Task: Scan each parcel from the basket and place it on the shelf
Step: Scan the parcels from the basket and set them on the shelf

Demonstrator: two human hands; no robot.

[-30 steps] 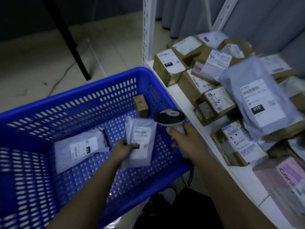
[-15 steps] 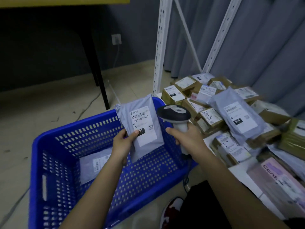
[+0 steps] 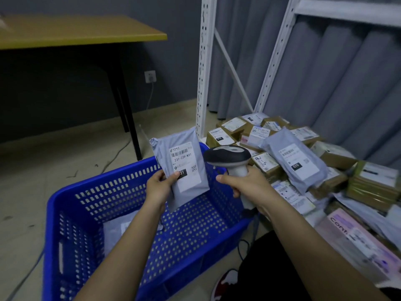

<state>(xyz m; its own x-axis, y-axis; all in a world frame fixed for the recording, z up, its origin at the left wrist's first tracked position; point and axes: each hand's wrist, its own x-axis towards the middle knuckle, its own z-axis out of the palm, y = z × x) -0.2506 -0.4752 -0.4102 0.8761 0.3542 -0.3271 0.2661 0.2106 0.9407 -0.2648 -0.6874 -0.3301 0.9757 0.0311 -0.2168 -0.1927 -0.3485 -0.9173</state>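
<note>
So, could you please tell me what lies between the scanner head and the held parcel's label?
Nothing: in the head view, only a narrow gap separates the scanner from the grey parcel.

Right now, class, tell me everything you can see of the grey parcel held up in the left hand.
The grey poly mailer is a soft plastic bag, held upright, slightly tilted, above the blue basket. Its white label faces the camera, reading 231-239-K01, with barcode and QR code. The left hand grips its lower left edge, thumb on the label.

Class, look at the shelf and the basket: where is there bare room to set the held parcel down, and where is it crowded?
The shelf is crowded: boxes and bags overlap, and little bare board shows. The basket has open floor on its right side, between the grey bag lying in it and the right wall. The left hand holds the parcel.
</note>
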